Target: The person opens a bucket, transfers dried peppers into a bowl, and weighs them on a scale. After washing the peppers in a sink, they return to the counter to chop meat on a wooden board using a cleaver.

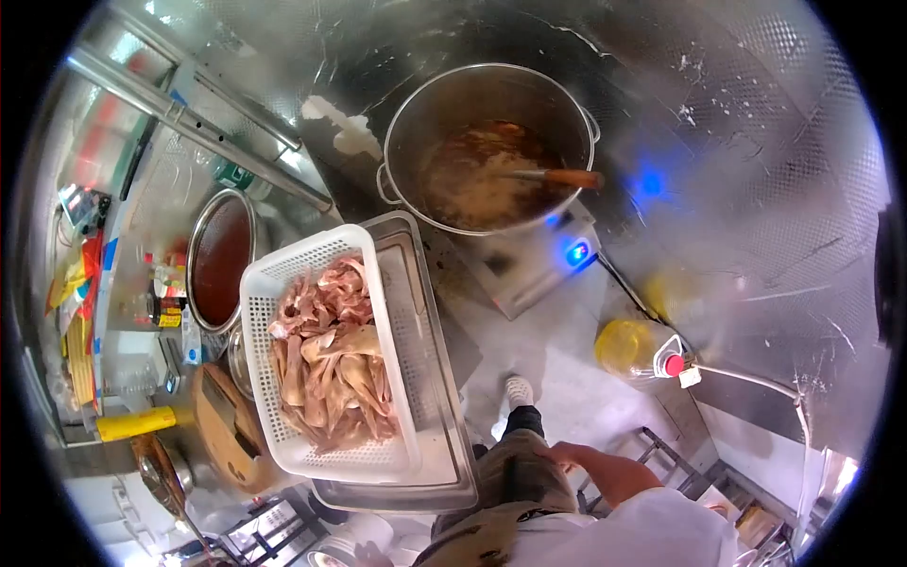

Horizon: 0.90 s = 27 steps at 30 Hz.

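Note:
My right hand (561, 455) is down by my thigh, against the camouflage-patterned trousers (529, 472). Its fingers are partly hidden and nothing shows in them. My left hand is out of the frame. To the left, a white perforated plastic basket (389, 331) full of raw meat pieces (335, 369) sits on a metal tray (436, 416). Ahead is a large metal pot (406, 104) with brown liquid (472, 184). A wooden-handled utensil (562, 177) leans in it, its head under the liquid.
Beneath the pot is a cooker (515, 274) with a lit blue display. A jug of yellow oil (628, 350) stands right of it. On the left are a pot of reddish liquid (222, 260), a wooden board (222, 425) with a cleaver, and a metal rail (198, 123).

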{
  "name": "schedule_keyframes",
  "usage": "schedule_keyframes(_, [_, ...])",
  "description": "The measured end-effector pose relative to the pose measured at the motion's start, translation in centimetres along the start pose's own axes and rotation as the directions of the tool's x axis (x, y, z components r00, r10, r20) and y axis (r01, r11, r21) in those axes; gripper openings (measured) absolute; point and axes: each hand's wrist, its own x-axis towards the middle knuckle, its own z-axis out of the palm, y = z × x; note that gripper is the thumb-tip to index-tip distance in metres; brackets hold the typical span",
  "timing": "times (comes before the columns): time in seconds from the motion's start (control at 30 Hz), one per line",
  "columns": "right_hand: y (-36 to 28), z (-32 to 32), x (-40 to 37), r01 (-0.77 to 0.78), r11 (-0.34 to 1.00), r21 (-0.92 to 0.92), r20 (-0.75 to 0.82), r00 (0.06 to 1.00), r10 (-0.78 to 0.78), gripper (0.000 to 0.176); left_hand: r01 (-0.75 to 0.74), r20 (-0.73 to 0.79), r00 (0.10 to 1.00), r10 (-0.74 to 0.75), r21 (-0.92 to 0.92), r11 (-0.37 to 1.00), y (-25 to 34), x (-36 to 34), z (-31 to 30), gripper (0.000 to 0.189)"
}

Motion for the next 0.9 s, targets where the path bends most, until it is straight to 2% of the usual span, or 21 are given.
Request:
schedule_keyframes(0.07, [-1.1, -1.7, 1.6, 0.306, 0.848, -0.433, 0.05, 0.947, -0.316, 0.056, 0.093, 0.156, 0.984, -0.089, -0.017, 0.996, 0.6, -1.3, 0.9, 0.05])
schedule_keyframes(0.13, [-2.9, -3.0, 4.4, 0.408, 0.385, -0.828, 0.134, 0.81, -0.571, 0.04, 0.179, 0.311, 0.938, -0.153, -0.057, 0.982, 0.6, -2.8, 1.9, 0.05])
schedule_keyframes(0.17, [-4.1, -3.2, 4.3, 0.305, 0.062, -0.95, 0.186, 0.717, -0.672, 0.03, 0.207, 0.382, 0.91, -0.161, -0.082, 0.975, 0.2, -3.4, 2.3, 0.05])
schedule_keyframes(0.23, [-5.8, -5.4, 5.2, 0.318, 0.014, -0.948, 0.219, 0.684, -0.696, 0.017, 0.284, 0.502, 0.847, -0.177, -0.146, 0.948, -0.2, -4.5, 3.2, 0.051])
schedule_keyframes(0.27, [-4.1, -7.0, 9.2, 0.631, 0.238, -0.739, 0.168, 0.514, -0.841, 0.017, 0.331, 0.553, 0.813, -0.183, -0.18, 0.926, -0.5, -5.3, 3.4, 0.052])
schedule_keyframes(0.3, [-4.6, -7.9, 9.0, 0.768, 0.499, -0.401, 0.008, 0.548, -0.836, 0.016, 0.348, 0.612, 0.777, -0.147, -0.224, 0.911, -1.3, -6.3, 3.3, 0.052])
schedule_keyframes(0.33, [-5.7, -8.2, 6.7, 0.821, 0.569, 0.039, -0.152, 0.568, -0.809, 0.015, 0.333, 0.65, 0.757, -0.066, -0.298, 0.895, -2.1, -7.5, 3.2, 0.052])
schedule_keyframes(0.37, [-7.0, -8.5, 4.5, 0.613, 0.645, 0.457, -0.263, 0.786, -0.56, 0.015, 0.263, 0.644, 0.762, 0.06, -0.394, 0.881, -3.2, -8.8, 3.0, 0.053])
schedule_keyframes(0.4, [-8.9, -9.7, 4.5, 0.667, 0.699, 0.257, -0.225, 0.745, -0.628, 0.015, 0.213, 0.62, 0.767, 0.166, -0.49, 0.845, -4.0, -9.9, 3.1, 0.053])
schedule_keyframes(0.43, [-10.5, -9.6, 1.8, 0.718, 0.608, 0.338, -0.292, 0.694, -0.658, 0.015, 0.272, 0.629, 0.764, 0.144, -0.516, 0.812, -4.8, -11.0, 3.5, 0.054])
schedule_keyframes(0.47, [-12.4, -9.5, -0.4, 0.787, 0.616, 0.037, -0.29, 0.598, -0.747, 0.014, 0.897, 0.894, 0.348, -0.282, -0.23, 0.379, -11.1, -12.4, 10.5, 0.059])
schedule_keyframes(0.5, [-14.5, -10.2, -1.6, 0.754, 0.559, 0.345, -0.365, 0.657, -0.66, 0.014, 0.82, 0.818, 0.394, -0.42, -0.106, 0.563, -6.6, -10.4, 5.0, 0.066])
schedule_keyframes(0.53, [-15.7, -10.5, -2.9, 0.927, 0.373, 0.045, -0.4, 0.359, -0.843, 0.016, 0.848, 0.796, 0.415, -0.44, -0.164, 0.503, -8.0, -10.2, 6.2, 0.064])
schedule_keyframes(0.57, [-17.8, -8.6, -7.3, 0.902, 0.345, 0.261, -0.56, 0.432, -0.707, 0.019, 0.876, 0.755, 0.462, -0.465, -0.304, 0.375, -12.3, -10.7, 11.9, 0.058])
schedule_keyframes(0.6, [-19.8, -6.2, -12.1, 0.916, 0.327, 0.232, -0.692, 0.392, -0.606, 0.022, 0.678, 0.57, 0.727, -0.382, -0.51, 0.529, -9.9, -10.2, 8.7, 0.049])
schedule_keyframes(0.63, [-20.9, -6.4, -14.2, 0.949, 0.317, 0.009, -0.702, 0.232, -0.674, 0.026, 0.694, 0.603, 0.711, -0.361, -0.519, 0.5, -11.1, -9.8, 9.3, 0.04])
schedule_keyframes(0.67, [-21.9, -4.2, -16.3, 0.997, 0.078, -0.019, -0.754, 0.037, -0.656, 0.027, 0.275, 0.362, 0.923, -0.132, -0.379, 0.883, -13.5, -9.9, 11.6, 0.036])
schedule_keyframes(0.73, [-24.7, -3.8, -19.4, 0.965, 0.065, -0.254, -0.695, -0.135, -0.706, 0.03, 0.477, 0.359, 0.877, -0.32, -0.56, 0.678, -15.5, -9.2, 13.4, 0.037])
schedule_keyframes(0.77, [-25.6, -1.1, -22.7, 0.905, 0.025, -0.424, -0.631, -0.275, -0.725, 0.031, 0.457, 0.328, 0.886, -0.328, -0.496, 0.739, -15.7, -8.7, 12.0, 0.039])
schedule_keyframes(0.83, [-25.9, 7.3, -27.9, 0.847, -0.05, -0.529, -0.542, -0.382, -0.749, 0.036, 0.576, 0.416, 0.813, -0.407, -0.48, 0.661, -19.2, -8.5, 11.5, 0.037])
schedule_keyframes(0.9, [-24.1, 20.0, -32.0, 0.822, -0.055, -0.567, -0.491, -0.39, -0.779, 0.037, 0.38, 0.278, 0.916, -0.291, -0.363, 0.851, -26.3, -9.2, 18.3, 0.031])
